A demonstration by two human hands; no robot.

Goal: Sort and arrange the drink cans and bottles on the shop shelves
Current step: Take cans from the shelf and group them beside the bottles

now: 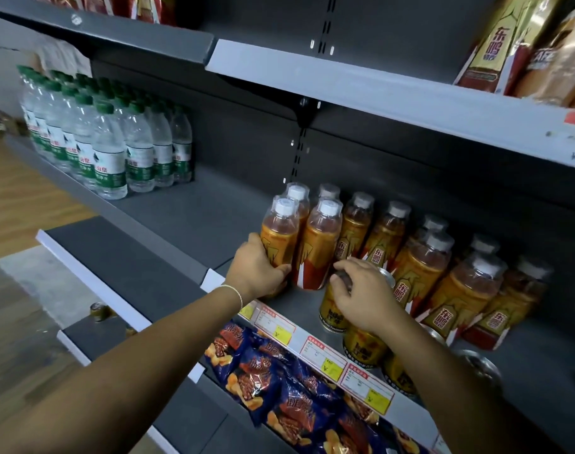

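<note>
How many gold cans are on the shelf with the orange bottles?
3 clearly: one can gripped by the right hand, second can and third can lined up beside the forearm, which may hide more.

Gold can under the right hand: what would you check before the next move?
1. Grip: the right hand holds the gold can by its top: ok.
2. The gold can is upright: ok.
3. The left hand grips the front orange bottle low down: ok.
4. Bare shelf left of the bottles, with room to rearrange: ok.
5. Gap between the gold can and the next can in the row: cannot tell.
6. Whether the gold can is lifted or standing on the shelf: cannot tell.
</note>
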